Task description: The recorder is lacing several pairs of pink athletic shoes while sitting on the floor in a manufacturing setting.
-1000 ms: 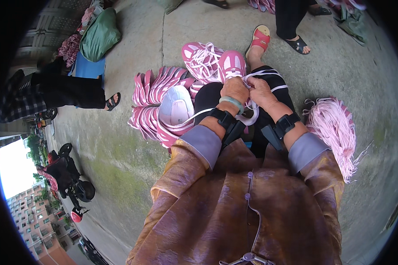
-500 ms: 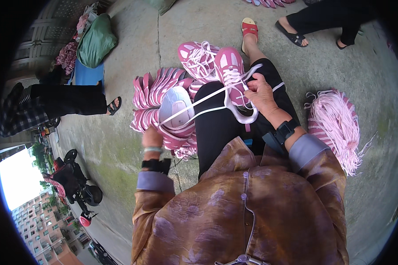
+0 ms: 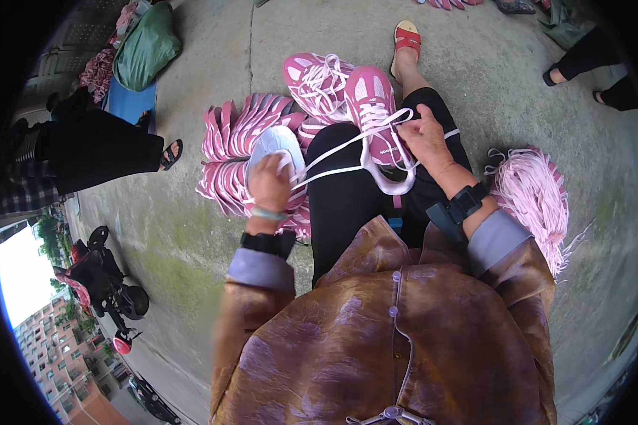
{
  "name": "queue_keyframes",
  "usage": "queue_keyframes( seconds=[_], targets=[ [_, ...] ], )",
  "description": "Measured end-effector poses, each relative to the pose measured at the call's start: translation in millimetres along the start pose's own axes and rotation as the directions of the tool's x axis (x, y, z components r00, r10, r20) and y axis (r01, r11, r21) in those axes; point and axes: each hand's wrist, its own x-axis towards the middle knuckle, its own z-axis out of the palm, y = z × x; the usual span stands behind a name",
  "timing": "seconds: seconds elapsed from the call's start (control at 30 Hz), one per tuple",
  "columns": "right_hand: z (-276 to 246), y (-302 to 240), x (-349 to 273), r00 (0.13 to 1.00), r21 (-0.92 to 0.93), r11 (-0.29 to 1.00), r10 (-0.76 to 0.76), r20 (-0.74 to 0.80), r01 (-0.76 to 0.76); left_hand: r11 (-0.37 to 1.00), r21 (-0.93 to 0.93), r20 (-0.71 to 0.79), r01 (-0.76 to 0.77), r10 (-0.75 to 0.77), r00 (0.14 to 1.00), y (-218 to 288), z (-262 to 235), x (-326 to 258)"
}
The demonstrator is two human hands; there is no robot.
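A pink and white shoe upper (image 3: pixel 370 92) lies across my lap, its open heel end toward me. White shoelace (image 3: pixel 333 146) runs through its eyelets and stretches left in two strands. My left hand (image 3: pixel 269 185) grips that lace over a stack of folded pink uppers (image 3: pixel 223 185); its fingertips are partly blurred. With my right hand (image 3: pixel 429 142) I pinch the lace at the right side of the upper. Behind it rests another laced pink upper (image 3: pixel 317 85). A pale blue rounded piece (image 3: pixel 275 142) sits on the stack beside my left hand.
To my right stands a bundle of pink uppers with hanging laces (image 3: pixel 532 191). A green sack (image 3: pixel 145 49) is at the far left. One person stands at left (image 3: pixel 106 152), another's legs (image 3: pixel 592 60) show far right. A motorbike (image 3: pixel 106 283) is parked at left.
My left hand has moved up and right, toward the upper, and the lace strands hang slacker. My right hand has shifted slightly upward. At far right the other person has stepped further right.
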Motion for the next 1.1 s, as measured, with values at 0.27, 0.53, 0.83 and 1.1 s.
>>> queue_keyframes(
  seconds=[0.27, 0.53, 0.83, 1.1],
  targets=[
    [-7, -20, -3, 0.99, -0.063, 0.998, 0.016, 0.143, -0.007, 0.971, -0.167, 0.003, -0.172, 0.175, 0.985, 97, 42, 42],
    [-9, -10, -1, 0.986, -0.029, 1.0, 0.015, 0.163, -0.011, 0.939, -0.24, 0.006, -0.246, 0.254, 0.967, 91, 1, 19],
    [-8, -12, 0, 0.987, -0.039, 0.999, 0.021, 0.161, -0.015, 0.929, 0.055, 0.051, -0.365, 0.363, 0.931, 74, -52, -25],
    [-8, -49, -24, 0.807, -0.161, 0.799, -0.59, -0.031, 0.579, 0.806, -0.009, -0.088, -0.592, 0.589, 0.803, 116, -81, -18]
  ],
)
